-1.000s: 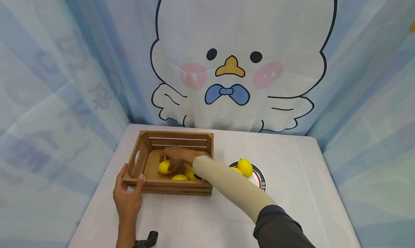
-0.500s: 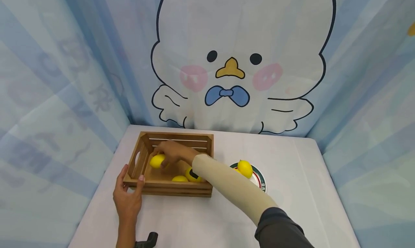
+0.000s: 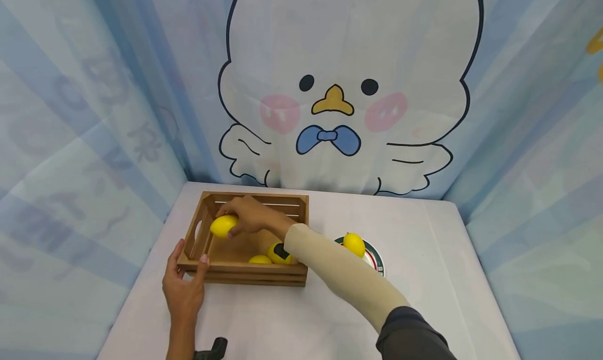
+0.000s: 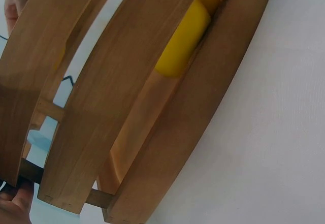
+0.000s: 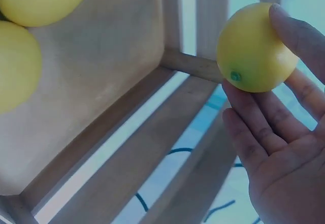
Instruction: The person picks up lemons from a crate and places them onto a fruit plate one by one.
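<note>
Lemon (image 3: 223, 227): shifting leftward across wooden crate (image 3: 256, 274)
Right hand (image 3: 252, 214): pinching it
Left hand (image 3: 185, 293): gripping crate's near-left corner

Lemon (image 3: 222, 227) in right hand (image 3: 252, 213) is showing yellow, green stem tip (image 5: 235, 75). Crate (image 3: 249, 274) at left hand (image 3: 185, 294) is looking brown. Plate (image 3: 376, 258) right of both hands is showing white, green-and-red banding. Curtain (image 3: 198, 77) beyond hands is showing pale-blue stripes, white chick print (image 3: 353, 41).
</note>
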Available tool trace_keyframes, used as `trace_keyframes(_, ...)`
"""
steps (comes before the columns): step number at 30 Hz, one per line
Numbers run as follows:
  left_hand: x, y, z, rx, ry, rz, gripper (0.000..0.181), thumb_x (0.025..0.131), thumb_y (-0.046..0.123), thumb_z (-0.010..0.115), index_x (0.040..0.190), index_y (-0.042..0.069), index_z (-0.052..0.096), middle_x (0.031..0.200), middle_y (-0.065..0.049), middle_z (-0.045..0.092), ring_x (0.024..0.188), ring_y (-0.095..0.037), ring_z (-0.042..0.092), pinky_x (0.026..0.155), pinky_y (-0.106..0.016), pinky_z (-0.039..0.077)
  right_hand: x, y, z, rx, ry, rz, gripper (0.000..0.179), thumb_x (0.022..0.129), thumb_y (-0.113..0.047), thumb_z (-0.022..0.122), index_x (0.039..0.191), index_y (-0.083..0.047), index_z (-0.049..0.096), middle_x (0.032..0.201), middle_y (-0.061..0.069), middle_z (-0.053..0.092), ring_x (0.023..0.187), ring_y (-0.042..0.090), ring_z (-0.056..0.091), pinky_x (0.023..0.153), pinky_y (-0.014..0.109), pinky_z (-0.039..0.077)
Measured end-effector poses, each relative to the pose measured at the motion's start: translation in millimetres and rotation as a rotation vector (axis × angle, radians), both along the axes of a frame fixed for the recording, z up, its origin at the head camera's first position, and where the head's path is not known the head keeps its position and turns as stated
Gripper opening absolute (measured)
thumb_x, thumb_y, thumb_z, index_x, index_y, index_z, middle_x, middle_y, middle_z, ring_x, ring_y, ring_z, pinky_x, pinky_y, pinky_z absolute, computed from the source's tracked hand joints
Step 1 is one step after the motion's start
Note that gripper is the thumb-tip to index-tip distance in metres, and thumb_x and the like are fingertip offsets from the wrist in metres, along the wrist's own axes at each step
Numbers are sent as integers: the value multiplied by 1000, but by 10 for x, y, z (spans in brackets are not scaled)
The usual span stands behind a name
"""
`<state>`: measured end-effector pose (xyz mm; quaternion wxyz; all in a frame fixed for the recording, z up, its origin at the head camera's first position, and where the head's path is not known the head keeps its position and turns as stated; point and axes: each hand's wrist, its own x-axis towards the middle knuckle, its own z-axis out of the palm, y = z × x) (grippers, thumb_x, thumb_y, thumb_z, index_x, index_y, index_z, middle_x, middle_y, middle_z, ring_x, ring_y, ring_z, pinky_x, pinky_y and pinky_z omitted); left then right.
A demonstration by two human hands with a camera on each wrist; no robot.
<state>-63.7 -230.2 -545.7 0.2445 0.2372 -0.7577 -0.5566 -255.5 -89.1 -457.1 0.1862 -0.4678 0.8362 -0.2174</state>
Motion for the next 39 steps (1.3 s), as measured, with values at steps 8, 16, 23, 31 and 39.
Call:
trace_keyframes(8,-5,5,13,-10,-6,0,71,100,27,76,163,18,45,170,-7,41,161,-34,31,127,-65,28,18,99,136,-122,-49,-61,52,91,-22,86,140,-19,70,138,-3,71,111,10,63,95,19,51)
trace_keyframes(16,-11,23,8,-8,-10,3,70,100,23,76,162,18,45,170,-7,42,161,-33,31,127,-65,28,77,240,237,-219,-120,-118,55,91,-22,86,143,-17,68,140,-1,71,116,10,65,105,28,55)
trace_keyframes(23,-10,23,10,-10,-13,2,70,99,21,77,162,19,46,170,-7,42,161,-33,31,127,-64,28,121,411,291,-315,-149,-186,55,90,-24,87,141,-21,69,139,-5,71,117,8,65,105,24,54)
trace_keyframes(31,-5,21,10,-8,9,11,71,98,20,78,161,20,47,169,-5,45,160,-30,33,127,-62,29,225,575,331,-407,-192,-248,55,91,-24,86,143,-21,68,138,-5,70,125,11,64,113,31,52)
trace_keyframes(39,-2,31,14,-14,9,22,70,98,22,78,161,23,49,167,-2,47,158,-27,37,128,-41,33,303,728,394,-477,-214,-302,55,89,-22,88,141,-22,69,135,-6,71,122,14,66,110,39,55)
